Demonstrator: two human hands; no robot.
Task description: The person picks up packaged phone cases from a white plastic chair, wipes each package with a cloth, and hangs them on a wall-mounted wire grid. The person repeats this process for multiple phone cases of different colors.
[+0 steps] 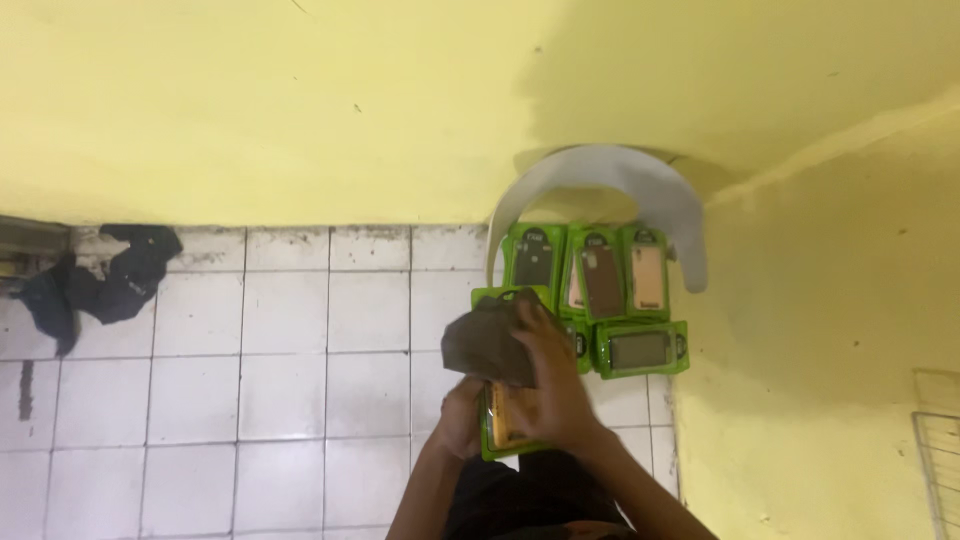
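Right hand: it is closed on a brown cloth and presses the cloth down on the top of a green pack.
Left hand: it grips the left side of the same pack from below, with the fingers curled round its edge.
Pack in the hands: a green phone case pack with an orange case inside. It is held just above the floor, right in front of the person. Most of it is hidden by the two hands.
Brown cloth: it is bunched up into a lump. It covers the top part of the held pack and part of another green pack behind it.
Other packs: more green phone case packs lie close together on the floor, just past the hands. Three stand in a row by the wall, with a dark case, a brown case and a pale pink case. One more lies flat on its side in front of them, with a grey case.
Grey curved thing: a wide grey arch leans on the yellow wall, right behind the packs.
Floor: white tiles with dark lines between them.
Dark rags: a heap of black cloth lies far to the left, by the wall, well apart from the hands.
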